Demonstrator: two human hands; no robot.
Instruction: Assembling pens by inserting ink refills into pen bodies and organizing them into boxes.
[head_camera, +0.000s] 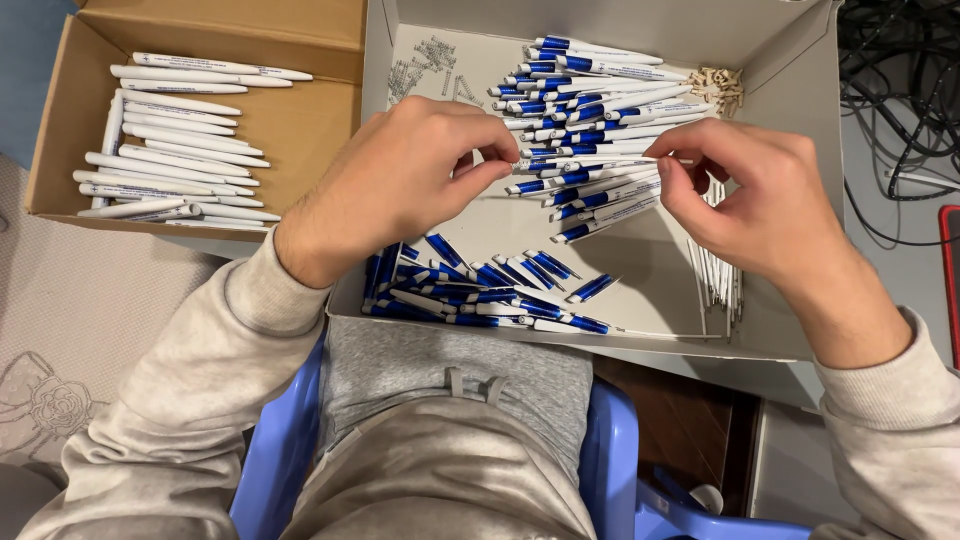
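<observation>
Item in hand: slim white plastic pen part (590, 158), being held over the white cardboard tray (640, 270).
Long axis: running left to right, spanning both hands.
Left hand (400, 180): grip pinching narrow on the near left end.
Right hand (750, 200): grip pinching the right end.
Nearer hand: neither; each is holding one end.
Surroundings: blue-and-white pen pieces (480, 290) lying just below.

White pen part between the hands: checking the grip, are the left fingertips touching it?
Touching. The head view shows the left hand fingertips pinched on the thin white pen part.
</observation>
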